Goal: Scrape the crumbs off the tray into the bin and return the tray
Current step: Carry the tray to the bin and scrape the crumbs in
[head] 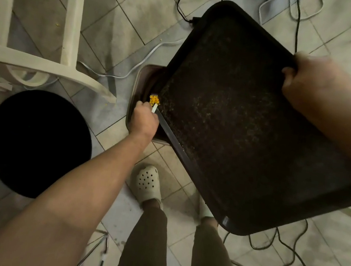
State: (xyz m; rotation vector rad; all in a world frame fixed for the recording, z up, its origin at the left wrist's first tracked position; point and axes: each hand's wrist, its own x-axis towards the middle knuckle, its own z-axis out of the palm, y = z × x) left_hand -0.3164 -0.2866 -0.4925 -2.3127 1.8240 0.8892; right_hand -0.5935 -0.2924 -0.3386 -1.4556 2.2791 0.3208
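Tray (pixel 247 123) tilted over bin (pixel 136 89), crumbs (pixel 154 99) at its low edge. Looks stiff, light, slick (hold by rim). Right hand (pixel 311 82) grips far rim; left hand (pixel 144 118) pinches white scraper (pixel 154 108).

Tray (pixel 247 123) is held tilted above the floor, its left edge lowered over the bin (pixel 138 89). Right edge is gripped by the right hand (pixel 311 82); a scraper (pixel 155 108) is held by the left hand (pixel 144 120) at the tray's left edge, crumbs (pixel 153 100) piled at its tip over the bin opening. Round stool (pixel 37 143) is set left of the bin, chair (pixel 39 30) behind the stool. Cables (pixel 266 248) are spread on the floor under and behind the tray.
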